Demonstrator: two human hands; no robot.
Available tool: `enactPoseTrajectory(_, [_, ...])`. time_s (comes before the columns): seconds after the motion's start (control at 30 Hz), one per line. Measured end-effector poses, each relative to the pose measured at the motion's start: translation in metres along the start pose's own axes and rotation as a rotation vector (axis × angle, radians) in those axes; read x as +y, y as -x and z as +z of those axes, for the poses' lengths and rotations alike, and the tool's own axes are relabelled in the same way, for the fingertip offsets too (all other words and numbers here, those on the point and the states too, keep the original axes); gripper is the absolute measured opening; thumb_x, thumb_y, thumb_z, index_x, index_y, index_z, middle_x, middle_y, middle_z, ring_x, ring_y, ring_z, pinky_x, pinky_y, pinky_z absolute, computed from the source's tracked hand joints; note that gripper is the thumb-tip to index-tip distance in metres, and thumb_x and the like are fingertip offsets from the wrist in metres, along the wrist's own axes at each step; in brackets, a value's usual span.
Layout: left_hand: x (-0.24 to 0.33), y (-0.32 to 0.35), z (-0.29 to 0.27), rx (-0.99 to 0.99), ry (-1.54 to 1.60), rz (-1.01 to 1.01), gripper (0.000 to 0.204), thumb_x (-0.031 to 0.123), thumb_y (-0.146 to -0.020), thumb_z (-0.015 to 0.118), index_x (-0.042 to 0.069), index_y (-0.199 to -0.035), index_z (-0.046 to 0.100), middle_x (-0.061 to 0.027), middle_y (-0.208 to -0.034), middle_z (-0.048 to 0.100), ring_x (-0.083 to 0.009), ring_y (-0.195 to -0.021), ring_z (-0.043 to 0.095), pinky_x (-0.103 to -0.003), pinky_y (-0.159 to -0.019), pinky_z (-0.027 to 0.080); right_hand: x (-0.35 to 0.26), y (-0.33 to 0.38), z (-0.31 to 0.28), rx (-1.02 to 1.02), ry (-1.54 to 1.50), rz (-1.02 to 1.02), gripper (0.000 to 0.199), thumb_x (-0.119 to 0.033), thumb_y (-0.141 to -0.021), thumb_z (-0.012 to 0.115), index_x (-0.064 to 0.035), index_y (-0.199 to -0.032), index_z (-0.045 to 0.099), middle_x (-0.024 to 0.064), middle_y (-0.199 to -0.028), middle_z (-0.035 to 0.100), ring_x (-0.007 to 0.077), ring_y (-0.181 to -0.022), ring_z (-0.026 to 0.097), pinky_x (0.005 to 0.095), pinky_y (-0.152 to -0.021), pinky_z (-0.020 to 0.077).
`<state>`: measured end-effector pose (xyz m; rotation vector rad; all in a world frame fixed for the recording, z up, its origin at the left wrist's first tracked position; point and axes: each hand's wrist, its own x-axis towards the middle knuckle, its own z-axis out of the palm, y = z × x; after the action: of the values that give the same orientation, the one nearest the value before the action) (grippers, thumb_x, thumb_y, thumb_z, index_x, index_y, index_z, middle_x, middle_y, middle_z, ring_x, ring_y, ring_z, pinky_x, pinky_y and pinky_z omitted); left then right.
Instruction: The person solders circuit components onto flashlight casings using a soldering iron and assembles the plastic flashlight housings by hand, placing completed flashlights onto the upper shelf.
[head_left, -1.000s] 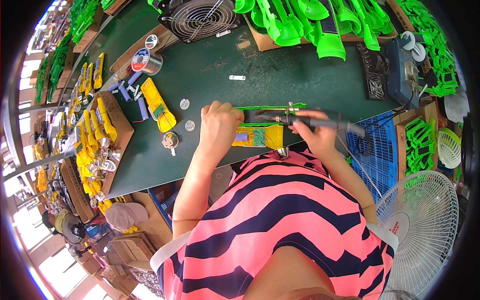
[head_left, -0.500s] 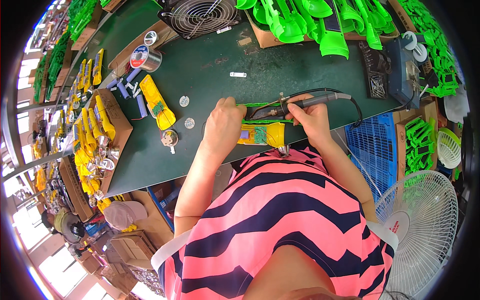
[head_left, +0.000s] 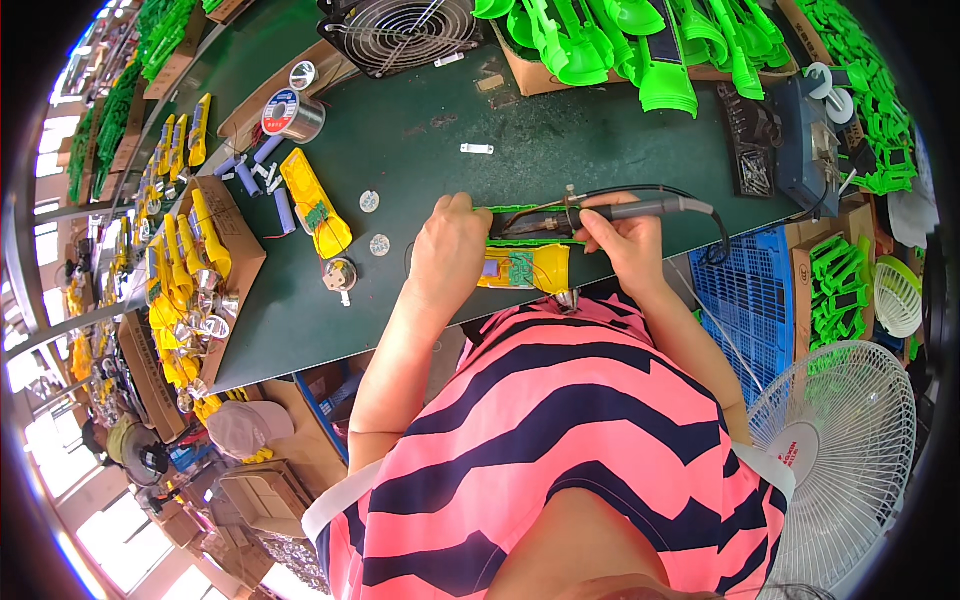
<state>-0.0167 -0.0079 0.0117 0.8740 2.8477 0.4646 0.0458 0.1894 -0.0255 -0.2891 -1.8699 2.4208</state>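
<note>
My right hand (head_left: 627, 243) is closed round a dark soldering iron (head_left: 640, 209), and its cable arcs away to the right. The front of the iron lies over a long green torch housing half (head_left: 535, 242), reaching inside it toward my left hand; the very tip is hard to make out. My left hand (head_left: 447, 246) has its fingers curled over the left end of that green half. Just below, at the table's near edge, lies a yellow torch housing half (head_left: 548, 262) with a green circuit board (head_left: 521, 268) and a silvery reflector (head_left: 568, 299) at its end.
Left on the green table are another yellow half (head_left: 305, 185), a solder spool (head_left: 293, 116), blue cells (head_left: 283, 211) and a box of yellow parts (head_left: 245, 235). Green housings (head_left: 665, 85) fill a box behind. A blue-grey soldering station (head_left: 803, 150) stands right; a white fan (head_left: 835, 450) is beside me.
The soldering iron has shifted slightly to the right, and its rear end has dipped, so the handle lies flatter. My left hand keeps its hold on the green half.
</note>
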Motion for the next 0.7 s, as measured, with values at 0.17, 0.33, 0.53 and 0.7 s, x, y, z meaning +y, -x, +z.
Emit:
enactPoseTrajectory(0.17, [0.0, 0.001, 0.0, 0.006, -0.025, 0.005, 0.012, -0.001, -0.07, 0.046, 0.001, -0.07, 0.059, -0.0134, -0.074, 0.05, -0.029, -0.075, 0.051, -0.038, -0.067, 0.044, -0.008, 0.016, -0.007, 0.066, 0.118, -0.266, 0.019, -0.002, -0.081, 0.055, 0.0054, -0.098, 0.051, 0.0118, -0.078, 0.061, 0.0145, -0.067, 0.06, 0.0226, -0.056, 0.0494])
enactPoseTrajectory(0.33, [-0.001, 0.001, 0.002, 0.018, -0.037, 0.014, 0.012, -0.001, -0.069, 0.047, 0.001, -0.069, 0.059, -0.0133, -0.073, 0.051, -0.0285, -0.075, 0.051, -0.037, -0.066, 0.044, -0.021, 0.028, -0.019, 0.048, 0.648, -0.476, 0.019, -0.006, -0.081, 0.058, 0.0037, -0.097, 0.055, 0.0133, -0.081, 0.062, 0.0185, -0.071, 0.061, 0.0256, -0.063, 0.0492])
enactPoseTrajectory(0.53, [0.0, 0.001, 0.001, 0.018, -0.052, 0.01, 0.012, -0.001, -0.069, 0.048, 0.001, -0.069, 0.059, -0.0132, -0.073, 0.051, -0.0282, -0.074, 0.052, -0.037, -0.066, 0.044, -0.014, 0.026, -0.021, 0.045, 0.772, -0.646, 0.022, -0.01, -0.074, 0.066, -0.0005, -0.091, 0.057, 0.0124, -0.088, 0.063, 0.0266, -0.078, 0.062, 0.0303, -0.069, 0.0485])
enactPoseTrajectory(0.7, [0.001, 0.001, 0.001, 0.029, -0.048, 0.023, 0.012, -0.002, -0.069, 0.048, 0.001, -0.069, 0.059, -0.013, -0.072, 0.05, -0.0285, -0.073, 0.051, -0.037, -0.065, 0.044, -0.025, 0.013, -0.023, -0.092, 0.922, -0.603, 0.044, -0.01, -0.068, 0.069, -0.0041, -0.106, 0.049, 0.0096, -0.095, 0.062, 0.0287, -0.098, 0.055, 0.0464, -0.095, 0.032])
